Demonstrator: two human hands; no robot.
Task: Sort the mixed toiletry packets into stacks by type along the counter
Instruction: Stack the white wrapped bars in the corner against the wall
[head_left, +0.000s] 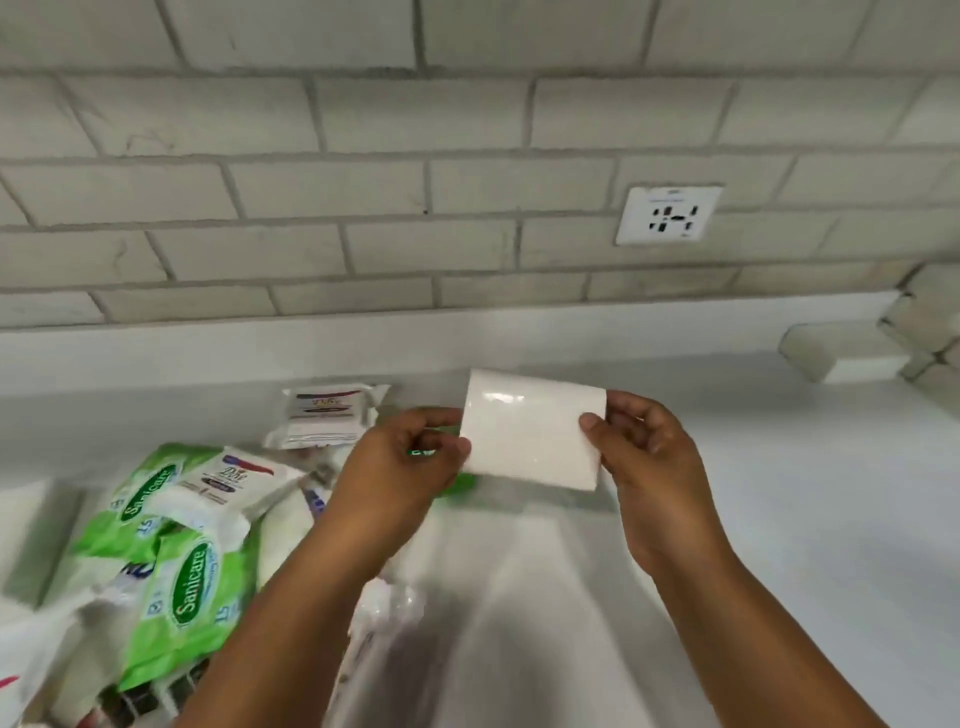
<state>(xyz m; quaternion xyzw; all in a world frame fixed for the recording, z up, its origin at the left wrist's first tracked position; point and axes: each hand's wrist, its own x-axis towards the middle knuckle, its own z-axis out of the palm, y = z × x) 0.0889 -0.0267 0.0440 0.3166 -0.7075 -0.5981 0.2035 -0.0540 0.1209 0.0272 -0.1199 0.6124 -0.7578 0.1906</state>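
Both hands, left hand (410, 462) and right hand (641, 447), pinch opposite edges of a plain white packet (532, 428) held above the bench (779, 493) at frame centre. Green Sanicare packets (192, 587) lie heaped at lower left, with a white sachet (324, 415) behind them near the tiled wall (363, 182).

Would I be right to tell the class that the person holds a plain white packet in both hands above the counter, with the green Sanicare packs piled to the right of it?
Not quite. The head view shows the green Sanicare packs piled to the left of the plain white packet, not the right. The rest holds: left hand and right hand both hold it above the counter.
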